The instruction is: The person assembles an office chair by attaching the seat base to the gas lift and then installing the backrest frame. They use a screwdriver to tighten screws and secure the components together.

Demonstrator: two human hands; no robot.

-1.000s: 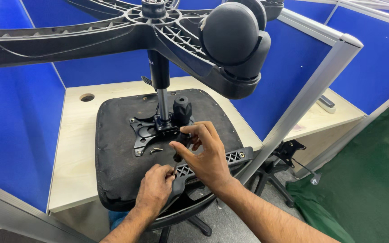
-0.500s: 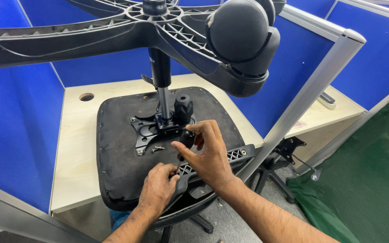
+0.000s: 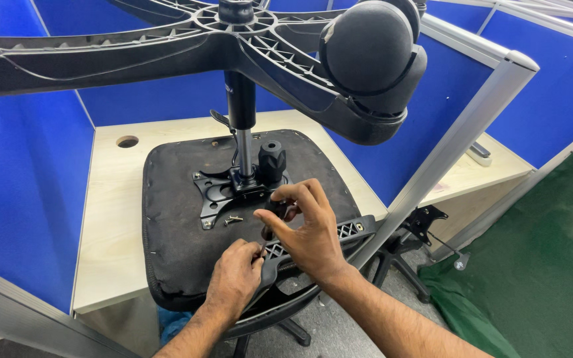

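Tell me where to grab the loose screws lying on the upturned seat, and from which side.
Pinch the screws by their shanks from straight above. They lie flat on the seat underside, just below the metal mounting plate and left of the right hand, so the top is the only open approach.

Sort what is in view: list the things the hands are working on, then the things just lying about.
In hand:
- left hand gripping the black plastic bracket
- right hand pinching a small dark part over it
- upturned seat with its metal plate
- loose screws on the seat

Lying about:
- wooden desk
- blue partition
- green cloth on the floor
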